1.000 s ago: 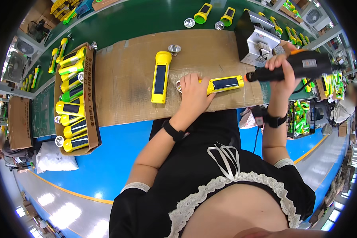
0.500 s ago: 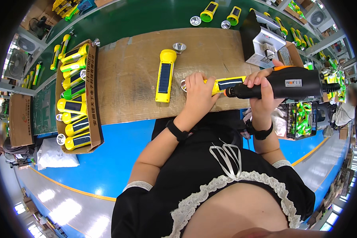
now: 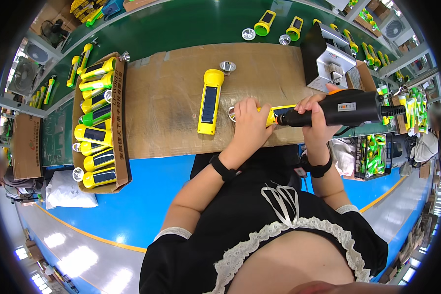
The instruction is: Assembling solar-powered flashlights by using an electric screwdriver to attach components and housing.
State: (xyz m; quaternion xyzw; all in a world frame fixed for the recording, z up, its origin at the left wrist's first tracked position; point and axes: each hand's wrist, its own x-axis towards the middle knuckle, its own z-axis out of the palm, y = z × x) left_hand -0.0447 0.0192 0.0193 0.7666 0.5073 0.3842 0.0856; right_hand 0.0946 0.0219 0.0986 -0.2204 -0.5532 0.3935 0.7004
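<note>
The yellow flashlight (image 3: 281, 110) lies on the brown cardboard sheet (image 3: 166, 98) over the surface (image 3: 181, 29), close to the near edge and toward the right end. Its long axis runs left to right, roughly along that edge, with the right end angled slightly toward the far edge. The left hand (image 3: 252, 120) is the nearer one, closed over the flashlight's left end and hiding it. The right hand (image 3: 318, 117) grips a black power screwdriver (image 3: 353, 109) by its narrow front, just beyond the flashlight's right end. The tool points left along the flashlight's near side, its tip beside the left fingers; whether it touches the flashlight, I cannot tell.
</note>
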